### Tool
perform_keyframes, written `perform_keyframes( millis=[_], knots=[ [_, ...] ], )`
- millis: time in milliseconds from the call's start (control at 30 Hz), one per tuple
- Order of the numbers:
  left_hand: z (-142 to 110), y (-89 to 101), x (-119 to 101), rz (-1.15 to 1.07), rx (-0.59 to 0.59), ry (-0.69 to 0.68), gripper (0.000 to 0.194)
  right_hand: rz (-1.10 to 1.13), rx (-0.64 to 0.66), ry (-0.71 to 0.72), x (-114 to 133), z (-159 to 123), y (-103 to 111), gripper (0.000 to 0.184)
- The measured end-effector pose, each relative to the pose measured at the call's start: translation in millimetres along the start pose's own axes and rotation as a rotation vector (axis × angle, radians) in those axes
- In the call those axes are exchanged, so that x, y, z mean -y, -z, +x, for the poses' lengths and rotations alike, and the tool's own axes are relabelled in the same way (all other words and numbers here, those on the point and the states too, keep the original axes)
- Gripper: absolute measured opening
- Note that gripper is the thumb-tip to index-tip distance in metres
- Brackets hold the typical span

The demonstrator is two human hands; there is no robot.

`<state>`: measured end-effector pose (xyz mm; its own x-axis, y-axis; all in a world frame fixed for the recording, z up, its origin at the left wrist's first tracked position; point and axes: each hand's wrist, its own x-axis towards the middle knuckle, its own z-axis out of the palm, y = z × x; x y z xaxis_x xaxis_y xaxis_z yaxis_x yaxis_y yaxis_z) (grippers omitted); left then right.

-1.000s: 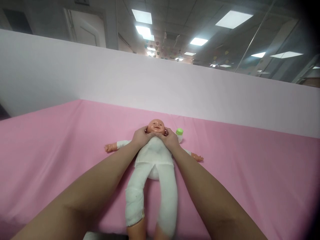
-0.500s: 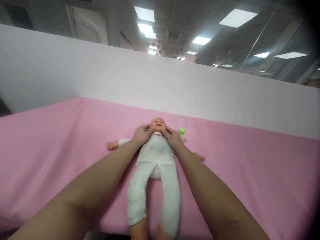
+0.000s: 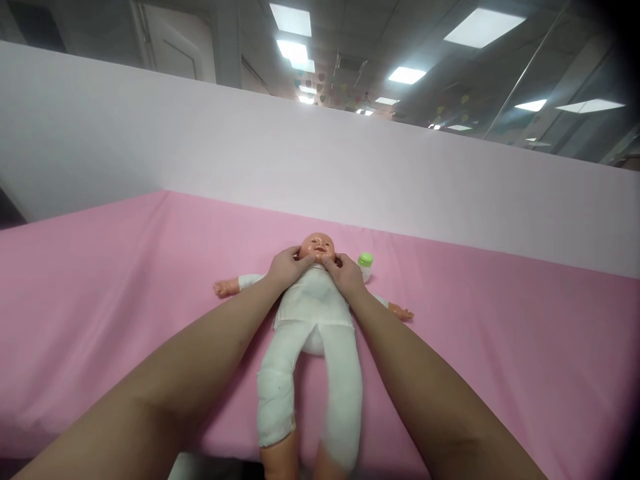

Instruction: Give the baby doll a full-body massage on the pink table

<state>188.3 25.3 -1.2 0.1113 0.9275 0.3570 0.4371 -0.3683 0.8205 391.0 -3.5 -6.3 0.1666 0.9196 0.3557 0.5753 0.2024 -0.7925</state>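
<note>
A baby doll with a white cloth body and plastic head, hands and lower legs lies on its back on a pink sheet. Its head points away from me and its arms are spread sideways. My left hand cups the left side of the doll's head, thumb along the chin. On the other side my right hand does the same, its thumb near the chin too. The fingertips of both hands are hidden beside and behind the head. Just right of my right hand stands a small bottle with a green cap.
A white panel rises behind the pink surface. Above it is dark glass showing ceiling lights. The near edge of the pink surface lies below the doll's legs, which reach toward me.
My thumbs have slid inward along the doll's chin, closer together. The view has shifted slightly; the doll and bottle otherwise lie as before.
</note>
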Motion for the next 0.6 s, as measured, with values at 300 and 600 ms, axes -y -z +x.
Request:
perform_keyframes(
  millis=[300,600],
  knots=[
    [-2.4,0.5,-4.2,0.028,0.014,0.009,0.062,-0.12,-0.005,-0.035,7.1,-2.4,0.6,0.06],
    [7.2,-4.7,10.7,-0.111,0.006,0.026,0.054,0.074,0.078,0.034,-0.7,0.8,6.7,0.051]
  ],
)
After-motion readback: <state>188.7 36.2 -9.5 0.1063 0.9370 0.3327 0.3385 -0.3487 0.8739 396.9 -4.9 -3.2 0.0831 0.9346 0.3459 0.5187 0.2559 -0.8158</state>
